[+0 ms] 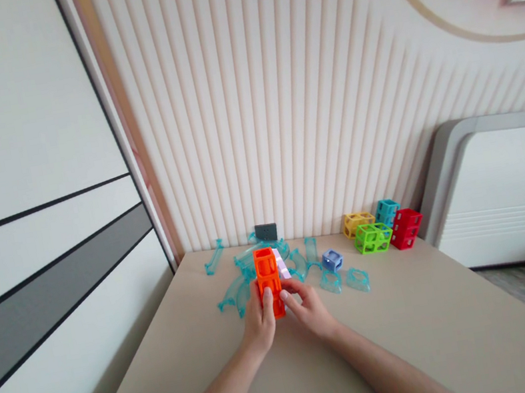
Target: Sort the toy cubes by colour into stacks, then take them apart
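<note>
Between my two hands I hold an orange hollow toy block piece (265,265), a tall stack of open-sided cubes, above the table. My left hand (260,319) is closed around its left side, with the thumb on the front face. On the lower right side, my right hand (310,307) grips it with thumb and fingers. Behind the orange piece a pale purple piece (281,264) shows in part; I cannot tell whether it is attached. Clear teal track pieces (239,292) lie in a loose pile just beyond my hands.
A blue cube (332,260) and clear teal plates (357,279) lie to the right on the table (194,357). Farther right stand a green block (373,238), a yellow block (356,224), a teal block (387,212) and a red block (406,228). A ribbed wall (246,104) bounds the back.
</note>
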A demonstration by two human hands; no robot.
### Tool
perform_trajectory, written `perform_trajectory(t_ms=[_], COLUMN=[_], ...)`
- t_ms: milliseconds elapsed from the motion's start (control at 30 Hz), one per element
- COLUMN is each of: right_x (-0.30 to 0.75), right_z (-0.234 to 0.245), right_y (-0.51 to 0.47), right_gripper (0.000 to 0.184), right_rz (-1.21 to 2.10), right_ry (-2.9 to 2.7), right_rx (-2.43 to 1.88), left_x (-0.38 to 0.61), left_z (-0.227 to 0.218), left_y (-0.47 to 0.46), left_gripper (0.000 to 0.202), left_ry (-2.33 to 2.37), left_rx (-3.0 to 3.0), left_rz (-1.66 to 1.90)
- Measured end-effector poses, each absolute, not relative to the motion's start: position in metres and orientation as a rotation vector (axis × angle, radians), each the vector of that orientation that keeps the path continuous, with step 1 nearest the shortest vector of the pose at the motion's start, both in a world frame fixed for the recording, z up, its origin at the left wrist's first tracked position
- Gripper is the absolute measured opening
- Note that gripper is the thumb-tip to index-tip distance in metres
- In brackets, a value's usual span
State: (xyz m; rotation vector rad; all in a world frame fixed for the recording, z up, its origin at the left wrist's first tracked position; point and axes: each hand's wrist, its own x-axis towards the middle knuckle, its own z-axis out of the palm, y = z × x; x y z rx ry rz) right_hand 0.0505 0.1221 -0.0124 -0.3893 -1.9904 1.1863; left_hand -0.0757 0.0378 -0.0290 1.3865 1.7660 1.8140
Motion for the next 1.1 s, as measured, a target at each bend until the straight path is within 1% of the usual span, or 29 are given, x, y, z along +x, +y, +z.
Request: perform_trajectory(t_ms=[233, 433, 700, 833, 1000, 1100], right_x=[0.055, 0.058, 0.058, 0.055, 0.052, 0.052], right_z=[-0.011, -0.010, -0.007, -0.007, -0.014, -0.019], right_y=[0.124, 0.125, 0.125, 0.123, 0.128, 0.133], right_gripper=[0.035, 0.035, 0.039, 0.041, 0.046, 0.046], right_rz=[1.172, 1.133, 1.132, 1.111, 1.199, 1.247], right_ry=[-2.033, -2.052, -2.072, -2.060, -1.977, -1.929], right_rx=[-0.380, -0.420, -0.394, -0.374, -0.420, -0.434], left_x=[-0.075, -0.073, -0.076, -0.075, -0.073, -0.074], left_z=[-0.036, -0.040, -0.037, -0.030, -0.024, -0.027], left_y=[0.039, 0.040, 0.038, 0.037, 0.036, 0.039], left_gripper=[0.040, 0.045, 0.045, 0.050, 0.056, 0.057], left_ry=[1.767, 1.808, 1.779, 1.741, 1.535, 1.584], left_rx=[1.403, 1.381, 1.403, 1.318, 1.297, 1.261], left_rz=[1.833, 1.851, 1.794, 1.800, 1.822, 1.848])
